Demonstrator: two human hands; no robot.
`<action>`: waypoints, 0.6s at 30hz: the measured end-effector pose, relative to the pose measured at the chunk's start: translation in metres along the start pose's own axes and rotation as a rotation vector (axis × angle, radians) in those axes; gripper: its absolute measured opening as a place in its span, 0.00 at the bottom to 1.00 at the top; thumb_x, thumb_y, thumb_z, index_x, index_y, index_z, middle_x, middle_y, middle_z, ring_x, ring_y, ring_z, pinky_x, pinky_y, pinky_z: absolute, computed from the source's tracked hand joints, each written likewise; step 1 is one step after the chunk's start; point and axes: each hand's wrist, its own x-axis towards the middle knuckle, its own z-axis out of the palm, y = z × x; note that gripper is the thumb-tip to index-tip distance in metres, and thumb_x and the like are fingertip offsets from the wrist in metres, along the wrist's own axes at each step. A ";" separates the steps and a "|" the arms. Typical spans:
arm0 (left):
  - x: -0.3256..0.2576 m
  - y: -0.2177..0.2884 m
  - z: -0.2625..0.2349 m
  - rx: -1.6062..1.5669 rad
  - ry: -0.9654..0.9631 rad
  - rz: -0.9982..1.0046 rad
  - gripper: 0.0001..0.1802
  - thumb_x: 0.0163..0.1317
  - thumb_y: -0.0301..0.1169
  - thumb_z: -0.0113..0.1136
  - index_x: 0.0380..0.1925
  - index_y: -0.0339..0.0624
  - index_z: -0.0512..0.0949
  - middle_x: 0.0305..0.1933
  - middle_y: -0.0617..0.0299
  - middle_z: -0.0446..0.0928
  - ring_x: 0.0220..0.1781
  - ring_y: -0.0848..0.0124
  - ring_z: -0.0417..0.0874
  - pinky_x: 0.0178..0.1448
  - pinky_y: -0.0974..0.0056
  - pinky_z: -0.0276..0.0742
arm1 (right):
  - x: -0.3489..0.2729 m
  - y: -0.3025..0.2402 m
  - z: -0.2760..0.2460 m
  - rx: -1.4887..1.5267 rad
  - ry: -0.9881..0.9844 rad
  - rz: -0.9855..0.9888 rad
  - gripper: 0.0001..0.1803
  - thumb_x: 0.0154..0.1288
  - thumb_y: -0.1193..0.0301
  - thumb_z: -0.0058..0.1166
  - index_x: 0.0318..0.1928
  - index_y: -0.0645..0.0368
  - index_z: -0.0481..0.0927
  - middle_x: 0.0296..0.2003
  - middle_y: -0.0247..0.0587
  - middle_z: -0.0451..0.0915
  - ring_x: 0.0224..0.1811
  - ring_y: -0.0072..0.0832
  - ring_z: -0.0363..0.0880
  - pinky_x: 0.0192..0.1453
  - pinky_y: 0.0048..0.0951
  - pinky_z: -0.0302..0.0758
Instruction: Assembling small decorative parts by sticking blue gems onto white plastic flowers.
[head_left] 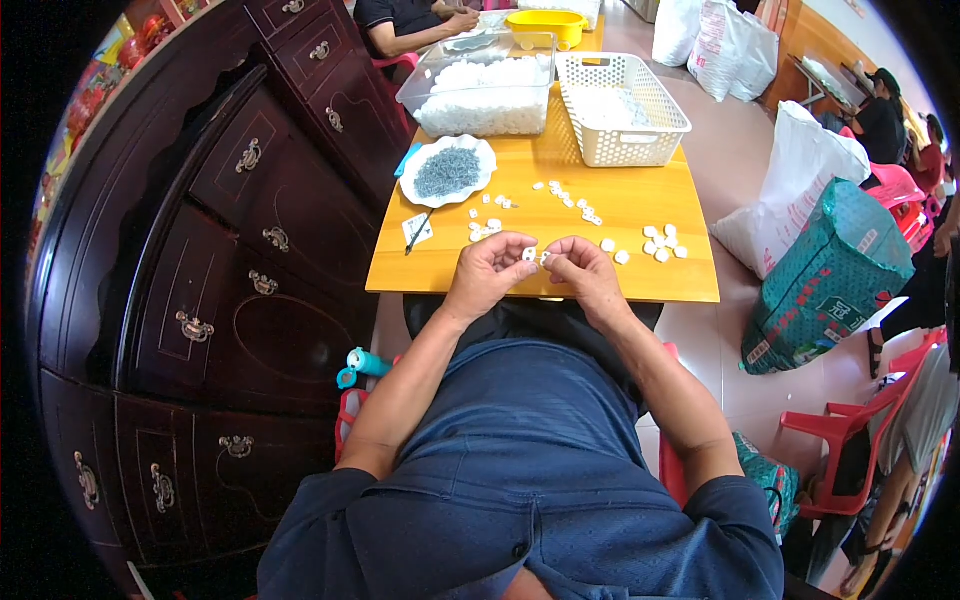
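Note:
Over the near edge of the wooden table [640, 285], my left hand [490, 275] pinches a small white plastic piece [529, 255] between thumb and fingertips. Close beside it, my right hand [590, 278] pinches another small white piece [546, 259]. The two pieces almost meet; whether they touch is too small to tell. Beyond my left hand lie several loose white pieces [493, 226]. A short row of white pieces [590, 214] is past my fingertips, and more squarish white pieces [661, 242] are scattered right of my right hand.
A scalloped white plate [408, 184] holds small grey metal parts. Nearby, a thin black tool [417, 234] rests on a white card [426, 230]. Behind stand a clear bin [410, 92] and a cream basket [640, 150] of white pieces. Dark cabinets [200, 290] flank the left; sacks [835, 270] the right.

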 end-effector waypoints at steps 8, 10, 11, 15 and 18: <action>0.001 0.001 0.000 0.011 -0.008 -0.003 0.16 0.61 0.20 0.68 0.49 0.37 0.81 0.36 0.71 0.80 0.36 0.85 0.77 0.42 0.78 0.75 | 0.000 -0.002 0.002 -0.003 0.009 -0.001 0.04 0.68 0.74 0.59 0.40 0.60 0.80 0.34 0.28 0.81 0.34 0.15 0.76 0.41 0.20 0.74; 0.000 0.003 0.001 0.014 -0.006 -0.011 0.16 0.61 0.20 0.68 0.49 0.37 0.81 0.36 0.71 0.79 0.35 0.85 0.77 0.42 0.78 0.75 | 0.000 -0.002 0.002 -0.003 0.012 -0.001 0.04 0.68 0.74 0.59 0.40 0.60 0.80 0.34 0.28 0.81 0.34 0.15 0.76 0.41 0.20 0.74; 0.000 0.003 0.001 0.014 -0.006 -0.011 0.16 0.61 0.20 0.68 0.49 0.37 0.81 0.36 0.71 0.79 0.35 0.85 0.77 0.42 0.78 0.75 | 0.000 -0.002 0.001 -0.010 0.016 0.004 0.04 0.68 0.74 0.59 0.40 0.60 0.80 0.33 0.28 0.81 0.34 0.15 0.76 0.41 0.20 0.74; 0.000 0.002 0.001 0.003 -0.007 -0.019 0.16 0.61 0.20 0.68 0.49 0.37 0.81 0.36 0.72 0.79 0.35 0.85 0.77 0.41 0.78 0.75 | -0.001 0.000 0.002 -0.035 0.020 0.004 0.03 0.68 0.73 0.58 0.40 0.58 0.80 0.33 0.27 0.80 0.33 0.14 0.75 0.40 0.19 0.74; 0.000 0.002 0.001 -0.004 -0.012 -0.016 0.16 0.61 0.20 0.68 0.49 0.37 0.81 0.35 0.71 0.79 0.35 0.85 0.77 0.41 0.78 0.75 | 0.000 0.002 0.002 -0.011 0.006 0.002 0.03 0.68 0.73 0.58 0.40 0.59 0.80 0.33 0.27 0.80 0.33 0.14 0.75 0.40 0.18 0.74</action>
